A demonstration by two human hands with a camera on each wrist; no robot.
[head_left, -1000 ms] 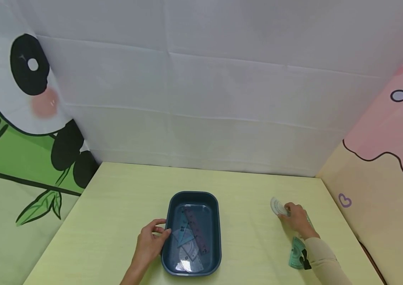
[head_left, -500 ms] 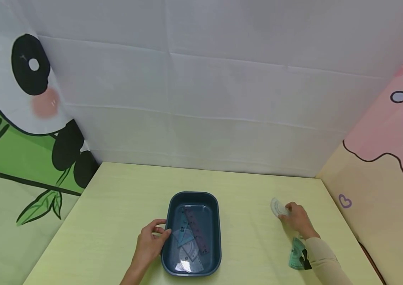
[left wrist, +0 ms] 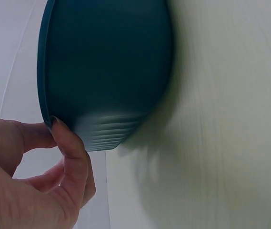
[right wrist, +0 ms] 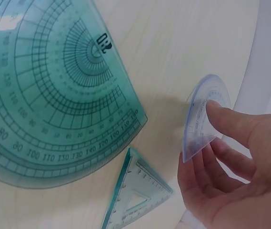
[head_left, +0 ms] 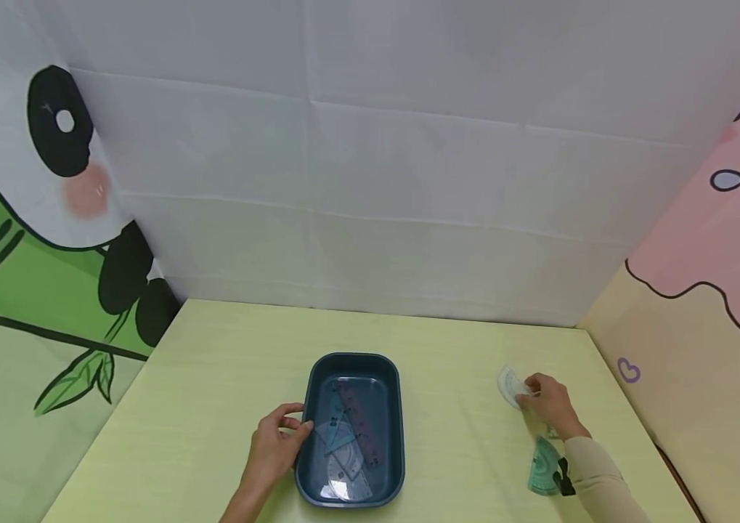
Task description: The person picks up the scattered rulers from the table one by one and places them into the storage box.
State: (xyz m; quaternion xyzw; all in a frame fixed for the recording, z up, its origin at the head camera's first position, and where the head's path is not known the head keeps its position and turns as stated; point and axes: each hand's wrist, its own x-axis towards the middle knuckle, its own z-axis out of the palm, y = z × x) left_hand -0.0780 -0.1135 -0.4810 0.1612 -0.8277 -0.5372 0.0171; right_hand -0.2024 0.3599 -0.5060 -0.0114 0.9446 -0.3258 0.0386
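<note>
My left hand (head_left: 274, 447) pinches the left rim of a dark blue plastic tray (head_left: 379, 396), with thumb and forefinger on the edge in the left wrist view. Inside the tray lie a pinkish ruler (head_left: 359, 428), a blue set square (head_left: 337, 418) and clear plastic pieces, one of them a protractor (head_left: 348, 457). Over on the right, my right hand (head_left: 553, 407) pinches a small clear protractor (right wrist: 204, 117) between thumb and fingers, tilted up in the right wrist view. Near that hand lie a large green protractor (right wrist: 54, 86) and a small greenish set square (right wrist: 149, 183).
A pale yellow table (head_left: 448, 407) carries everything. White cloth (head_left: 409, 181) stands behind it, with a panda-print sheet (head_left: 82, 218) on the left and a pink-and-cream one (head_left: 709, 240) on the right. A black piece (head_left: 563, 479) sits by the right sleeve.
The head view has shifted slightly. Both hands keep their grips, on the tray and the clear protractor; the right hand has moved very little. A bit of the greenish set square now shows below it.
</note>
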